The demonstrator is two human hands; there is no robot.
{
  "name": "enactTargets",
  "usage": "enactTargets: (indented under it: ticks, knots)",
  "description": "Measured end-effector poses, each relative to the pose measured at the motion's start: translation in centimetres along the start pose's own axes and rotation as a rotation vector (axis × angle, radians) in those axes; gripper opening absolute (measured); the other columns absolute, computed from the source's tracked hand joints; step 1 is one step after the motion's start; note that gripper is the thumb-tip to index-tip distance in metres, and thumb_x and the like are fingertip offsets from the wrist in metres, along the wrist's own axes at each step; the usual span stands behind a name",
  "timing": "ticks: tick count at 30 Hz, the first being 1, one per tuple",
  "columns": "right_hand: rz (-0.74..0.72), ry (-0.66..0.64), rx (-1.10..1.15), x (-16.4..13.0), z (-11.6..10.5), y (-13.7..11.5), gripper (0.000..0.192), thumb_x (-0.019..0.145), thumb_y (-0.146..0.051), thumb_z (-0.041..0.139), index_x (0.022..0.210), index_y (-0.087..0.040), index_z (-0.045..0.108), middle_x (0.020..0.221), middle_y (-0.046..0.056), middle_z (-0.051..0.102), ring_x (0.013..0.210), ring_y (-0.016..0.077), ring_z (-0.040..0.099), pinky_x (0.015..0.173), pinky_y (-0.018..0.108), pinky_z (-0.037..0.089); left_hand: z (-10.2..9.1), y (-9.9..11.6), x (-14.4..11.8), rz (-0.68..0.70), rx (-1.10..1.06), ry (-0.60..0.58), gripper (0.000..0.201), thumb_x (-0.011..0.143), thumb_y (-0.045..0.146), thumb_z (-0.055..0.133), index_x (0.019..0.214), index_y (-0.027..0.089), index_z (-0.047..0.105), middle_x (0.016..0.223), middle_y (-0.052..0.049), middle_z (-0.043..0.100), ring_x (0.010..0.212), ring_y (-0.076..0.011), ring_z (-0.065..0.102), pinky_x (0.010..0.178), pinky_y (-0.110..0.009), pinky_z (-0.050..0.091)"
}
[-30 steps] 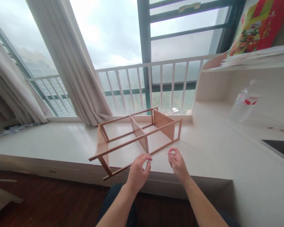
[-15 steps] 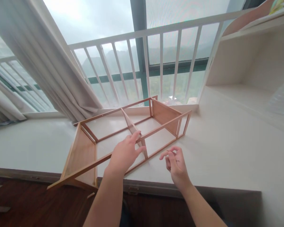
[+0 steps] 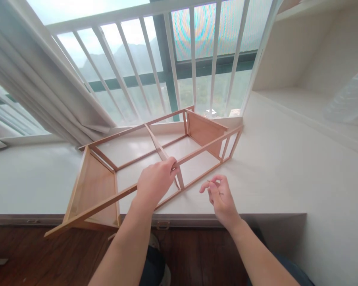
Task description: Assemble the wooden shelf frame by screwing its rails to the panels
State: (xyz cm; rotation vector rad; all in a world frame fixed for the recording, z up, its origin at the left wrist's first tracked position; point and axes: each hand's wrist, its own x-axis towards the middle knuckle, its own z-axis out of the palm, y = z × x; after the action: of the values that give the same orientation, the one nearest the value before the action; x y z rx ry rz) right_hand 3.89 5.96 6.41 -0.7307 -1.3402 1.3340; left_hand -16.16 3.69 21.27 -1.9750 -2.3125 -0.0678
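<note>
Wooden frame (image 3: 193, 133): we see an open rectangular skeleton of thin, pale-brown strips lying on its side on the white ledge (image 3: 271, 167) below the window, its near left corner jutting past the ledge's front edge over the dark floor (image 3: 24, 254). Flat solid panels close both short ends; a slanted middle divider (image 3: 158, 147) splits the frame into two open bays. The wood looks smooth and matt, with straight, square-cut edges.

Our left hand (image 3: 155, 182) is wrapped over the front rail where the divider meets it, fingers curled and clamped on the frame. Our right hand (image 3: 220, 196) hovers just beside the frame's front edge, apart from it, thumb and forefinger pinched together on a very small, thin dark piece (image 3: 210, 181); what it is we cannot tell.

Behind the frame stand white upright railings (image 3: 193, 59) before the glass, with a pale, pleated curtain (image 3: 33, 87) at the left. White shelving (image 3: 301, 51) with smooth flat faces rises at the right.
</note>
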Motion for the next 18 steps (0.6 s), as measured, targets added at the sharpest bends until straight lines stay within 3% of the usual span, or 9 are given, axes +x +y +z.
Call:
enactTargets:
  ticks: [11, 18]
  knots:
    - [-0.066, 0.118, -0.004, 0.1, -3.2, -0.9, 0.023, 0.11, -0.05, 0.052, 0.113, -0.03, 0.041, 0.089, -0.002, 0.073, 0.044, 0.0076, 0.029, 0.041, 0.023, 0.025, 0.1, 1.9, -1.9, 0.195, -0.026, -0.037, 0.022, 0.105, 0.045, 0.053, 0.108, 0.032, 0.07, 0.095, -0.001, 0.082, 0.086, -0.0298, 0.077, 0.067, -0.035, 0.041]
    - [-0.126, 0.16, -0.092, -0.2, -5.0, -1.5, 0.017, 0.112, -0.045, 0.048, 0.111, -0.029, 0.04, 0.099, 0.002, 0.076, 0.047, 0.0085, 0.041, 0.045, 0.025, 0.041, -0.2, 0.2, -0.9, 0.264, -0.096, -0.063, 0.023, 0.101, 0.047, 0.056, 0.107, 0.035, 0.074, 0.093, 0.003, 0.083, 0.084, -0.0268, 0.076, 0.067, -0.033, 0.042]
